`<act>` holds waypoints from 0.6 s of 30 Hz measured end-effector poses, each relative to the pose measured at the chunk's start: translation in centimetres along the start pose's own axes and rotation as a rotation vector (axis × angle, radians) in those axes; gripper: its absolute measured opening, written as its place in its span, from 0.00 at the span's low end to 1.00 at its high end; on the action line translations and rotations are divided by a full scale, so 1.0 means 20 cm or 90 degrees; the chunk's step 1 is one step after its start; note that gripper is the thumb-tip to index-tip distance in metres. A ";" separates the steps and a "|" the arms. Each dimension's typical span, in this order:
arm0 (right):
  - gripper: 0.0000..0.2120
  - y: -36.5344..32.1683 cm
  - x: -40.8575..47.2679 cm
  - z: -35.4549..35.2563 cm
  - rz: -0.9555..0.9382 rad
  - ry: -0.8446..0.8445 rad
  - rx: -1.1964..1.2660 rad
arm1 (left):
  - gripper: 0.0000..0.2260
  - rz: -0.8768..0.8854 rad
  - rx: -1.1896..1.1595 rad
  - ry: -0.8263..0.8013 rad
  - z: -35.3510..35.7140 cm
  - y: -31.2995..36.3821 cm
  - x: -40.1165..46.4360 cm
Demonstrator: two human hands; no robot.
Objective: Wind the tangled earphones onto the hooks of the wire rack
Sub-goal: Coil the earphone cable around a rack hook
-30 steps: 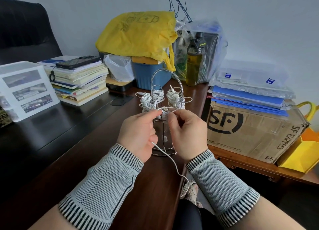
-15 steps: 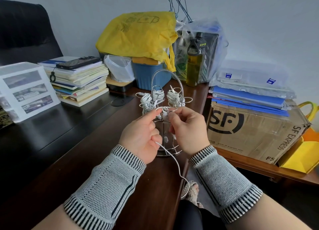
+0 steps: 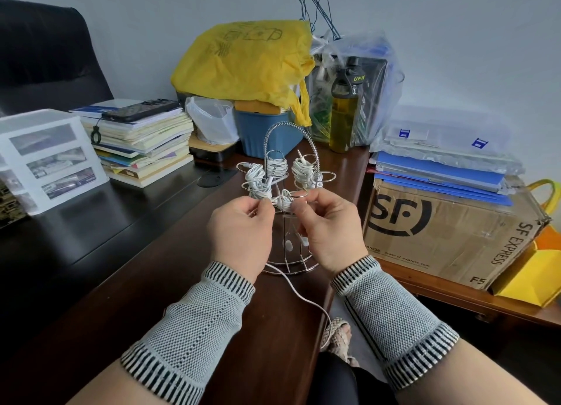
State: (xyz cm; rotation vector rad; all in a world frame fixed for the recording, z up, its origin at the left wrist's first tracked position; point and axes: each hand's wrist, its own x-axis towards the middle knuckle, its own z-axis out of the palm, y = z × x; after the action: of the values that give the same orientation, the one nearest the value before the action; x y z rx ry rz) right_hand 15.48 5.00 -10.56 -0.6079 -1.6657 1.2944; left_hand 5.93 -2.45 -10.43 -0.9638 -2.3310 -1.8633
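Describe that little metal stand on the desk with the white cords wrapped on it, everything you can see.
The wire rack is shiny, silvery wire, upright on the brown desk: a round ring base, thin uprights, loop hooks spreading outward and an arched, coiled handle on top. Bundles of white earphones are wound on several hooks. The left hand and right hand pinch cord at the nearest hook; loose cable trails off the desk's edge.

grey knitted sleeves (image 3: 194, 328) on both forearms — black-and-white striped cuffs at each end — bare hands (image 3: 243, 234).
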 end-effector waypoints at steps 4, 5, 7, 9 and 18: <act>0.10 0.00 0.00 0.01 -0.001 0.006 -0.001 | 0.14 0.044 0.028 -0.051 -0.02 0.02 -0.01; 0.10 0.00 0.00 0.01 0.000 0.008 0.002 | 0.14 0.040 0.020 -0.047 -0.02 0.02 -0.01; 0.10 -0.01 -0.01 0.01 -0.001 0.010 0.002 | 0.14 0.032 0.013 -0.025 -0.02 0.02 0.00; 0.10 -0.01 -0.01 0.01 -0.005 0.012 -0.002 | 0.13 0.063 0.072 -0.009 -0.03 0.01 0.01; 0.11 0.01 0.00 0.02 -0.010 0.017 -0.006 | 0.19 0.153 0.259 -0.020 -0.04 0.05 0.02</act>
State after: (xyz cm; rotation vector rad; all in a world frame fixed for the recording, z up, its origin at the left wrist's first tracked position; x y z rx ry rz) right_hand 15.15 4.94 -10.76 -0.6143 -1.6520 1.2630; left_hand 5.66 -2.86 -9.20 -1.1546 -2.3491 -1.2318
